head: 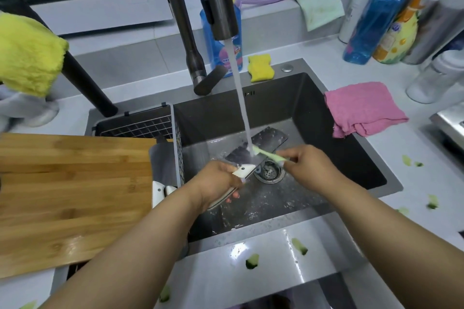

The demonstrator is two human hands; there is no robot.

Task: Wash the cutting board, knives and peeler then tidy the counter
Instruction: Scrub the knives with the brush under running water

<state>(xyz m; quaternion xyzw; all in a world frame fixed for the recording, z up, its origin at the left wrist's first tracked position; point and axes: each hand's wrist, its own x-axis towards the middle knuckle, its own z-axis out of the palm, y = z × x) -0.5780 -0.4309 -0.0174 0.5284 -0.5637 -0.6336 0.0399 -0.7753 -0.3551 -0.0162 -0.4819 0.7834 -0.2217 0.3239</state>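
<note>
My left hand (pixel 218 183) grips the white handle of a dark-bladed cleaver (pixel 268 140) over the sink (pixel 371 158), its blade flat under the running tap water (pixel 242 108). My right hand (pixel 306 163) pinches a pale green strip, seemingly a peel (pixel 268 154), lying on the blade in the stream. The wooden cutting board (pixel 70 195) lies on the counter at left, partly over the sink's wire basket (pixel 140 125). Two more white handles (pixel 160 192) stick up in that basket.
The dark faucet (pixel 218 2) stands behind the sink with a blue bottle (pixel 226 52) and a yellow sponge (pixel 261 68). A pink cloth (pixel 361 108) hangs on the right rim. Green peel scraps (pixel 252 261) lie on the front counter. Bottles (pixel 376 15) crowd the back right.
</note>
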